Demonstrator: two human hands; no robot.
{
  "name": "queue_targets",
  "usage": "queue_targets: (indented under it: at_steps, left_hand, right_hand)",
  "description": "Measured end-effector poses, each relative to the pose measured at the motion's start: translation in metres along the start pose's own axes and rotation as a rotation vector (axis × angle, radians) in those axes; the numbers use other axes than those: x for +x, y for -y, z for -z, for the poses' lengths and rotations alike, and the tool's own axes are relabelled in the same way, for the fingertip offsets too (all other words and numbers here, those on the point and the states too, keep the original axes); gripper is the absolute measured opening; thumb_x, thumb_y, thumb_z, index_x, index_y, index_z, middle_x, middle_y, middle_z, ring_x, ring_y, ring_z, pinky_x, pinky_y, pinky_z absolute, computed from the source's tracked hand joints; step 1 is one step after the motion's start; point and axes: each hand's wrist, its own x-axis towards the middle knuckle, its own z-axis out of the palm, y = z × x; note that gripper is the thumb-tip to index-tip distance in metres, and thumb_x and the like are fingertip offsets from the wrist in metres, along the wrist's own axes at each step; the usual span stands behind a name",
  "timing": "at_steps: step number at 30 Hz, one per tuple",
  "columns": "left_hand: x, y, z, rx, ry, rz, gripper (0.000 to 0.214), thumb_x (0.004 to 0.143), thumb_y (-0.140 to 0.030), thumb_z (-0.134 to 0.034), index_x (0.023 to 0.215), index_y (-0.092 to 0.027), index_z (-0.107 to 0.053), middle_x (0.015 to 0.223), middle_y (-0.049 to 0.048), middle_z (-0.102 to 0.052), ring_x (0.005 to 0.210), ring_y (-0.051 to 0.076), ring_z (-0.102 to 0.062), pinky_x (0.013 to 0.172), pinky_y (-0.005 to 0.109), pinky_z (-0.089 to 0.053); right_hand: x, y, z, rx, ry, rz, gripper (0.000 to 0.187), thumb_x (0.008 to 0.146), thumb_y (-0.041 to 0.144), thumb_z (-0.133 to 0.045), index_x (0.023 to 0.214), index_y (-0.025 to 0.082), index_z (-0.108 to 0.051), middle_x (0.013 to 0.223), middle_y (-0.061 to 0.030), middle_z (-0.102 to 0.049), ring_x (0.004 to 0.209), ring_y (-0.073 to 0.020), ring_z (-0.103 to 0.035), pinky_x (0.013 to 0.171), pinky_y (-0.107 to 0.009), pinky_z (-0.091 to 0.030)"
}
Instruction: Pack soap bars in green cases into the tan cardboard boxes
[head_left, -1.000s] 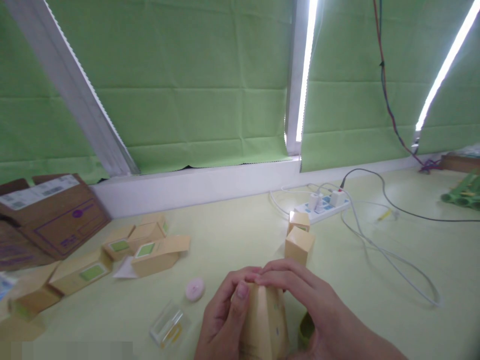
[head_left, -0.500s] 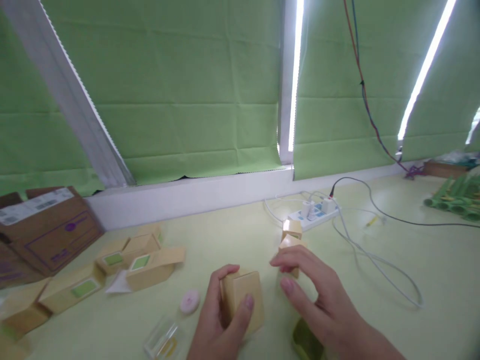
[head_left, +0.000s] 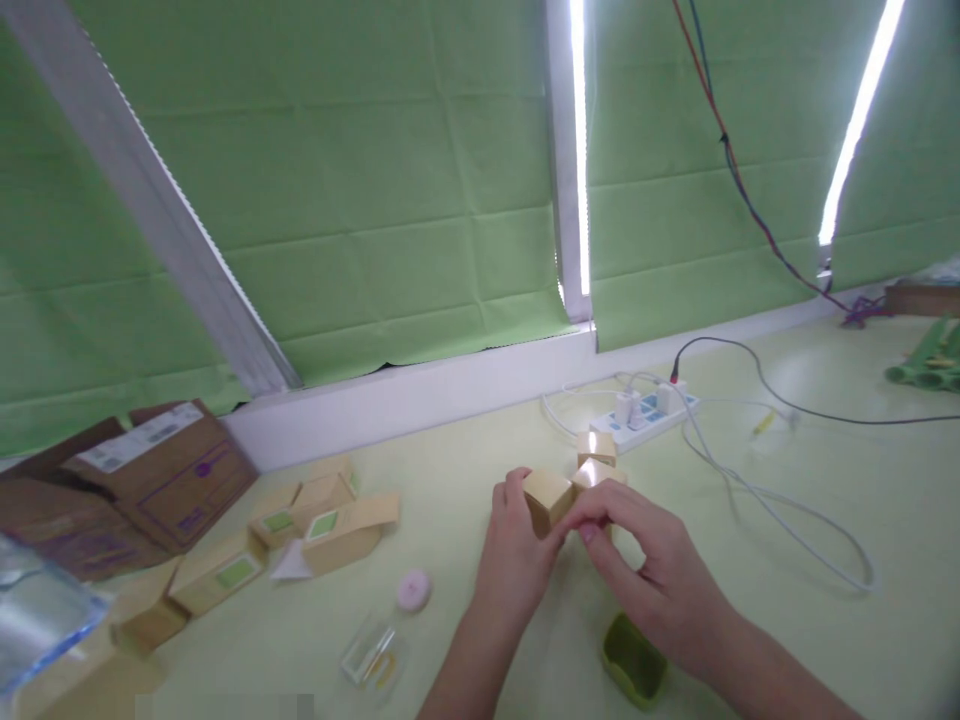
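My left hand [head_left: 517, 550] is wrapped around a small tan cardboard box [head_left: 546, 492], held up beside other boxes. My right hand [head_left: 645, 555] meets it with bent fingers, the index tip by my left thumb. Its thumb and fingertips come close together, and whatever is between them is hidden. Just behind those fingers stands another tan box [head_left: 598, 472], partly covered by the hand. Farther back is a third tan box [head_left: 596, 446]. Below my right wrist sits an olive-green open container [head_left: 634, 662].
A white power strip [head_left: 643, 418] with plugs and looping cables lies behind the boxes. To the left are several tan boxes with green labels [head_left: 341, 530], a pink round disc [head_left: 413, 591], a clear plastic case [head_left: 369, 655] and a large brown carton [head_left: 180, 480]. Green tubes [head_left: 926, 365] lie far right.
My left hand has moved forward and right with its box, bringing it beside the other boxes. Both hands have come together. The view has shifted, and a shiny clear object shows at the left edge.
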Motion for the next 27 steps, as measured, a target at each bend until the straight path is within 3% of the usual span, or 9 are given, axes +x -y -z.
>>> queue_targets:
  at_steps: [3, 5, 8, 11, 13, 15, 18, 22, 27]
  left_hand:
    - [0.009, 0.002, -0.006, 0.073, 0.012, -0.035, 0.076, 0.077, -0.031, -0.071, 0.144, -0.012, -0.04, 0.14, 0.0234, -0.052, 0.129, 0.034, -0.054, 0.104, 0.042, -0.043]
    - [0.012, 0.0, 0.002, 0.12, 0.023, -0.071, 0.083, 0.077, -0.029, -0.072, 0.148, -0.009, -0.035, 0.146, 0.0246, -0.046, 0.136, 0.034, -0.047, 0.109, 0.043, -0.039]
    - [0.009, -0.006, 0.034, 0.186, 0.014, -0.111, 0.062, 0.083, -0.026, -0.064, 0.14, -0.013, -0.046, 0.143, 0.018, -0.051, 0.137, 0.029, -0.046, 0.114, 0.043, -0.034]
    - [-0.006, -0.01, 0.079, 0.237, 0.04, -0.087, 0.028, 0.091, -0.032, -0.053, 0.114, -0.019, -0.063, 0.117, 0.0111, -0.068, 0.105, 0.027, -0.066, 0.096, 0.044, -0.05]
    - [-0.021, -0.009, 0.104, 0.26, 0.096, -0.078, 0.022, 0.09, -0.036, -0.054, 0.101, -0.022, -0.067, 0.101, 0.0068, -0.073, 0.083, 0.024, -0.07, 0.078, 0.038, -0.055]
    - [-0.039, -0.005, 0.118, 0.341, 0.155, -0.106, 0.022, 0.089, -0.037, -0.056, 0.102, -0.026, -0.07, 0.097, 0.0051, -0.074, 0.078, 0.024, -0.07, 0.073, 0.035, -0.055]
    - [-0.061, 0.006, 0.115, 0.423, 0.244, -0.184, 0.025, 0.089, -0.031, -0.055, 0.109, -0.03, -0.071, 0.106, 0.0067, -0.073, 0.094, 0.027, -0.07, 0.085, 0.035, -0.054]
    - [-0.076, 0.021, 0.087, 0.482, 0.317, -0.085, 0.04, 0.08, -0.007, -0.052, 0.11, -0.026, -0.071, 0.111, 0.0104, -0.07, 0.101, 0.027, -0.068, 0.089, 0.035, -0.05]
    - [-0.072, 0.024, 0.058, 0.557, 0.306, 0.024, 0.039, 0.082, 0.002, -0.04, 0.097, -0.018, -0.07, 0.102, 0.0128, -0.069, 0.094, 0.027, -0.067, 0.083, 0.036, -0.049]
  right_hand:
    - [0.0, -0.002, 0.0, -0.021, 0.007, -0.011, 0.017, 0.094, 0.014, -0.048, 0.089, 0.02, -0.063, 0.085, -0.0043, -0.065, 0.081, -0.0204, -0.06, 0.074, -0.033, -0.047]
    - [0.001, -0.002, 0.001, -0.034, 0.006, -0.011, 0.017, 0.094, 0.014, -0.049, 0.09, 0.02, -0.064, 0.084, -0.004, -0.065, 0.08, -0.02, -0.06, 0.073, -0.032, -0.046]
    - [0.002, -0.001, 0.002, -0.047, 0.015, -0.013, 0.016, 0.092, 0.012, -0.05, 0.09, 0.021, -0.064, 0.084, -0.0032, -0.065, 0.078, -0.0186, -0.06, 0.072, -0.031, -0.046]
    - [0.003, 0.002, 0.002, -0.077, 0.077, -0.023, 0.016, 0.089, 0.009, -0.051, 0.091, 0.02, -0.064, 0.082, -0.0021, -0.066, 0.074, -0.0171, -0.061, 0.069, -0.029, -0.046]
    - [0.003, 0.005, 0.002, -0.127, 0.161, -0.033, 0.018, 0.089, 0.009, -0.051, 0.092, 0.02, -0.064, 0.081, -0.0018, -0.067, 0.073, -0.0168, -0.061, 0.067, -0.028, -0.045]
    - [0.003, 0.008, 0.003, -0.212, 0.271, -0.047, 0.019, 0.089, 0.009, -0.051, 0.091, 0.021, -0.066, 0.079, -0.0014, -0.068, 0.07, -0.0165, -0.061, 0.065, -0.028, -0.044]
    - [0.003, 0.01, 0.008, -0.363, 0.425, -0.087, 0.015, 0.09, 0.016, -0.055, 0.084, 0.022, -0.068, 0.074, -0.0009, -0.07, 0.063, -0.0169, -0.061, 0.059, -0.027, -0.039]
    - [0.001, 0.004, 0.022, -0.442, 0.512, -0.209, 0.029, 0.088, 0.041, -0.066, 0.067, 0.021, -0.066, 0.063, -0.0021, -0.069, 0.058, -0.019, -0.06, 0.052, -0.027, -0.032]
    - [-0.007, -0.006, 0.028, -0.283, 0.657, -0.365, 0.035, 0.062, 0.047, -0.089, 0.078, 0.022, -0.069, 0.069, 0.0014, -0.07, 0.056, -0.0163, -0.059, 0.046, -0.023, -0.032]
